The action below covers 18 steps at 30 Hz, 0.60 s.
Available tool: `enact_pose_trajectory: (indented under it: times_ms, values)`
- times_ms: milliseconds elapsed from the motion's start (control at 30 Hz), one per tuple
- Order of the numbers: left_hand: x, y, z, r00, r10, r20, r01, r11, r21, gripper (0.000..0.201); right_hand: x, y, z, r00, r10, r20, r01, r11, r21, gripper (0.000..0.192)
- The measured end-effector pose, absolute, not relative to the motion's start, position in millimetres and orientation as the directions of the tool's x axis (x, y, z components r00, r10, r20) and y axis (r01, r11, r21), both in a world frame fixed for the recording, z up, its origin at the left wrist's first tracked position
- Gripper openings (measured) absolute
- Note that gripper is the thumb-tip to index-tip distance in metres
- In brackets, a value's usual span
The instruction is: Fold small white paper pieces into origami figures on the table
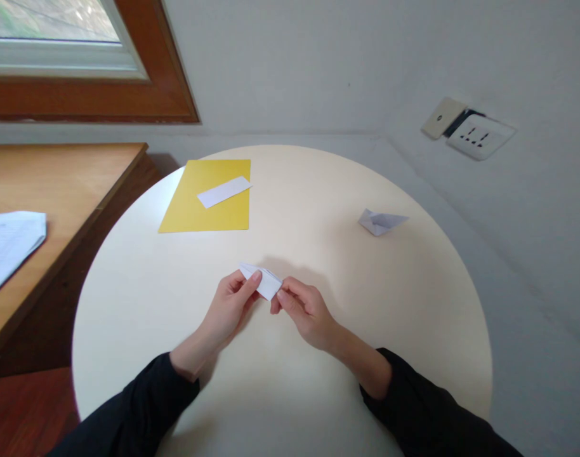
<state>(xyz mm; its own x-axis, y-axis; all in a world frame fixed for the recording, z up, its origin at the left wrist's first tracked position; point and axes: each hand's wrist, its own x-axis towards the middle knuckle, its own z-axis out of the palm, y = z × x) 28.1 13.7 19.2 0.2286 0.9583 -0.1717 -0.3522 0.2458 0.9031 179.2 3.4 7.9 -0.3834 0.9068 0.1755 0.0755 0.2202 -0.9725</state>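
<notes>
A small folded white paper piece (262,280) is held between both hands just above the round cream table (318,209). My left hand (228,308) pinches its left side with thumb on top. My right hand (304,311) pinches its right end with the fingertips. Both arms wear black sleeves.
A yellow sheet (209,209) lies at the table's far left with a white paper strip (223,191) on it. A finished folded white paper shape (381,221) sits at the right. A wooden desk (56,184) with white papers (7,244) stands left. Wall sockets (475,135) are at the right.
</notes>
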Motion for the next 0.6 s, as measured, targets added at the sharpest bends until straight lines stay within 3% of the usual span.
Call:
enact_pose_trajectory:
  times_ms: [233, 500, 600]
  values:
    - [32.5, 12.9, 15.7, 0.093, 0.979, -0.182, -0.320, 0.202, 0.926, 0.032, 175.0, 6.7, -0.1, -0.245, 0.954, 0.174, 0.156, 0.216, -0.964, 0.031]
    - [32.8, 12.1, 11.0, 0.003, 0.997, -0.083, -0.174, 0.083, 0.981, 0.032, 170.7, 6.9, 2.4, -0.242, 0.967, 0.081, 0.112, 0.111, -0.988, 0.034]
    - [32.6, 11.1, 11.3, 0.051, 0.997, -0.066, -0.173, 0.074, 0.982, 0.032, 171.7, 8.2, 3.4, -0.265, 0.964, 0.028, 0.055, 0.044, -0.998, 0.037]
